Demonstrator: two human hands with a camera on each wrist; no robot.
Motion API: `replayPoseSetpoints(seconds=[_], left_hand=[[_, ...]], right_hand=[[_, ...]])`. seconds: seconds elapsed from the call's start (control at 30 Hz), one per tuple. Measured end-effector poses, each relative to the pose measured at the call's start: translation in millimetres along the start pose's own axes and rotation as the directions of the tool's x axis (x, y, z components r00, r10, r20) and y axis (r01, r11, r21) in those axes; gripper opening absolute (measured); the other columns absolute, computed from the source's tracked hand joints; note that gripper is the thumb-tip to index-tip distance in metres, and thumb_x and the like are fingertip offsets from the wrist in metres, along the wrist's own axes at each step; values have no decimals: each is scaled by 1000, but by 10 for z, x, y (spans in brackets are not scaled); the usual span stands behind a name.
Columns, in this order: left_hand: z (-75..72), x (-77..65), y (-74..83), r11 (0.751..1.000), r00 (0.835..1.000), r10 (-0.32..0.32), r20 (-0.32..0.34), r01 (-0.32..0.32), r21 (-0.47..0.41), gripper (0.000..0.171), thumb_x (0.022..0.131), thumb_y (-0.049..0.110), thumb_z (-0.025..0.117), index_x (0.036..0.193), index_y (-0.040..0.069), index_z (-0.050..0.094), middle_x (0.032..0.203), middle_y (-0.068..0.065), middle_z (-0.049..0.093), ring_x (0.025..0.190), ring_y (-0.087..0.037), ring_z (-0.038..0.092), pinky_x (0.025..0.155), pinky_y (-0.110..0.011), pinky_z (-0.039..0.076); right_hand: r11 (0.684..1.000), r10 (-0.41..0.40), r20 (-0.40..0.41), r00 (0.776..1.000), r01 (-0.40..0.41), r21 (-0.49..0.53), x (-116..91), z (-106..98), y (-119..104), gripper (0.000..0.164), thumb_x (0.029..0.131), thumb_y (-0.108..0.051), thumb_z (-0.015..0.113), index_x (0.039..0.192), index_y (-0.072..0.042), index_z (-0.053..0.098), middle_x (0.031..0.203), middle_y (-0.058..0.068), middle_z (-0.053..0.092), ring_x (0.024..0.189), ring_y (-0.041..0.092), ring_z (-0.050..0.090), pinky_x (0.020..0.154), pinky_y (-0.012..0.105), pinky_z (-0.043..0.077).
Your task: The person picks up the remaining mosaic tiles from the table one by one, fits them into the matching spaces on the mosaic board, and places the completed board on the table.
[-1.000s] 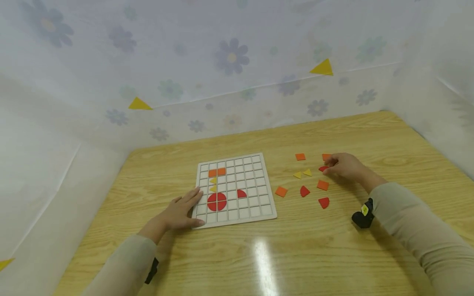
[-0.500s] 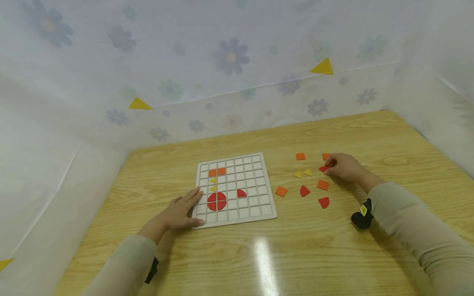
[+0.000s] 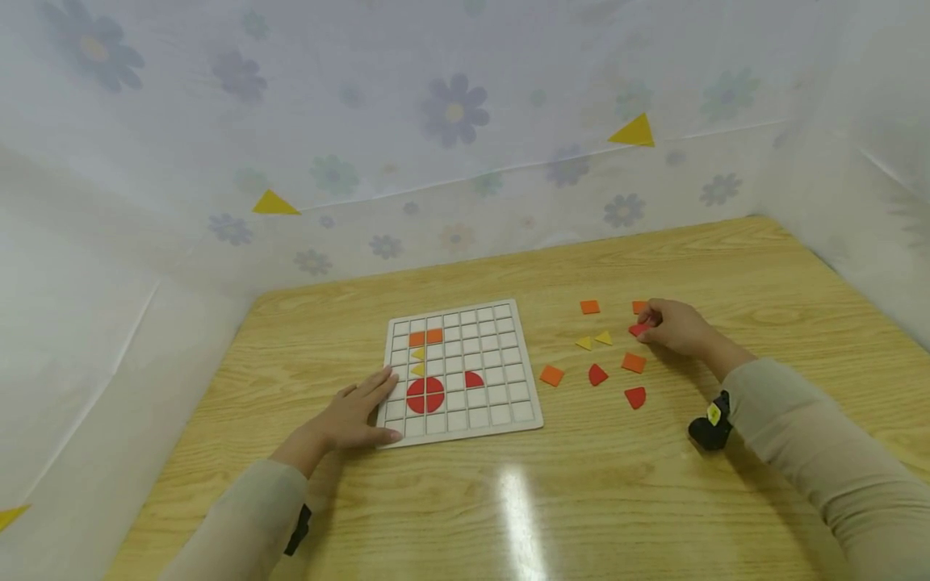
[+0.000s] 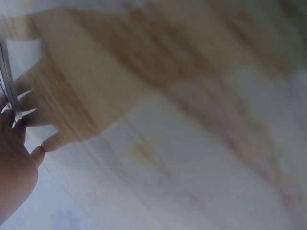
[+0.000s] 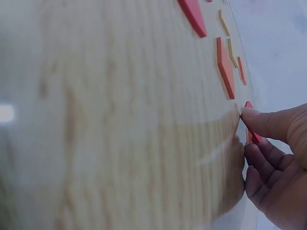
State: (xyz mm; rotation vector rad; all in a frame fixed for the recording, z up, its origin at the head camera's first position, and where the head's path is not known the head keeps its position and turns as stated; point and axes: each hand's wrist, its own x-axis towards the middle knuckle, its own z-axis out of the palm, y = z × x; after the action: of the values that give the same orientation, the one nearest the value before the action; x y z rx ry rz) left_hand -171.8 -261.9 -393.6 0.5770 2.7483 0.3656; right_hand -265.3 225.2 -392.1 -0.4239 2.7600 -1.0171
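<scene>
My left hand (image 3: 358, 411) rests on the left edge of a white grid board (image 3: 501, 415), fingers spread, thumb at the near corner. On the board lie two orange squares (image 3: 425, 338), two small yellow triangles (image 3: 418, 355), a red circle of quarter pieces (image 3: 433, 387) and a single red quarter-circle tile (image 3: 474, 380). To the right, my right hand (image 3: 677, 327) pinches another red quarter-circle tile (image 3: 637, 330) between thumb and fingers. In the right wrist view that red tile (image 5: 248, 105) stands tilted under the thumb, close over the table; the hand partly hides it.
Loose tiles lie around my right hand: orange squares (image 3: 634, 363), red quarter-circles (image 3: 597, 375) and yellow triangles (image 3: 604, 338). An orange square (image 3: 639, 307) is partly hidden by its fingers. The wooden table (image 3: 407, 516) meets white flowered sheeting (image 3: 479, 210) behind.
The red tile at my right fingertips has shifted slightly right and tilted, with the fingers closing on it. My left hand and the board stay put.
</scene>
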Motion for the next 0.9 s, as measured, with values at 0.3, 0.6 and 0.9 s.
replayPoseSetpoints(seconds=[0.3, 0.6, 0.9], left_hand=[[-28, -7, 23, 1000, 1000, 0, 7, 0, 1, 89, 74, 57, 53, 139, 10, 16, 144, -7, 8, 129, -25, 9, 98, -50, 9], [-36, -13, 25, 1000, 1000, -7, 9, 7, 7, 89, 74, 57, 54, 139, 10, 16, 144, -7, 8, 129, -25, 9, 98, -50, 9], [-26, -8, 36, 1000, 1000, -8, 11, 8, 0, 89, 73, 58, 54, 139, 10, 16, 144, -6, 8, 129, -23, 7, 99, -49, 9]], right_hand=[[1000, 13, -34, 999, -12, 9, -4, 6, -2, 15, 82, -9, 57, 91, 3, 52, 81, 10, 52, 71, 23, 45, 62, 33, 38], [994, 45, -36, 998, -41, 100, -18, 4, -82, 20, 85, -9, 55, 97, 6, 51, 86, 13, 51, 69, 20, 44, 56, 28, 39], [987, 19, -49, 999, -11, 162, -31, 16, -194, 17, 84, -3, 52, 98, 7, 51, 90, 16, 51, 78, 24, 47, 62, 29, 42]])
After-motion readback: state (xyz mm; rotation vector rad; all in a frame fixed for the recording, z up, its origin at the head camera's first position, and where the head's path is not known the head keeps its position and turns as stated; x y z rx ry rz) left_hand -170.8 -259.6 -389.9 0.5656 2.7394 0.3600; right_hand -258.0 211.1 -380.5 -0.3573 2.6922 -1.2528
